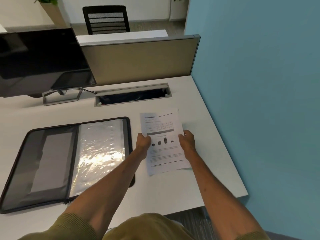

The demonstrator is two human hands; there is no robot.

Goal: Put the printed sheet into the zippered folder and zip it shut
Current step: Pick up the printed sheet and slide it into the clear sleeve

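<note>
Both hands are on the printed sheet [161, 125]. The left hand [143, 141] pinches its left long edge and the right hand [187, 141] pinches the right one, about halfway up the page, so the hands are apart with the paper spanning between them. The sheet sits toward the right edge of the desk [213, 161], roughly midway between the near and far edges. From where I stand I cannot tell whether it lies flat on the surface or is held just clear of it.

The zippered folder [52, 158] lies spread open toward the near left of the desk, just beside the sheet. A shiny clear sleeve [98, 149] covers its right half, and the zip is undone.

A single page like this should be very light and limp. I'd expect it to sag in the middle, flutter if swung quickly and crease at any hard pinch. Holding it by the two side margins looks right, since that keeps it taut, and a short edge should lead into the folder. The sleeve film looks thin and slippery, and I cannot make out where it opens. The page corners want keeping inside the rim, or the zip may catch them.
</note>
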